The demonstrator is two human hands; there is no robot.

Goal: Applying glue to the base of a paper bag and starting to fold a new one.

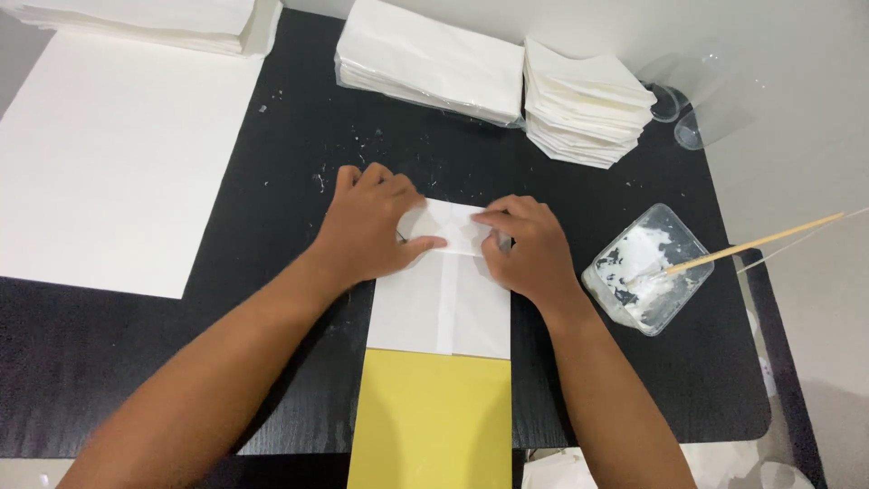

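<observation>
White paper bag (441,303) is lying flat on the black counter (272,362), its near end overlapping a yellow sheet (433,421). The left hand (371,226) and right hand (528,246) are pressing down on its folded far end, fingers spread flat, gripping nothing. Stacked white bags (425,59) are sitting beyond, and a clear glue tub (646,267) with a stick is sitting right.

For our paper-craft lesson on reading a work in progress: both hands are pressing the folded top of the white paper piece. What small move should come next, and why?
Probably run the left hand and right hand outward along the fold at the top of the white paper piece to crease it flat. Both hands already press there, the flaps look folded inward, and the stick rests in the glue tub, unused.
</observation>
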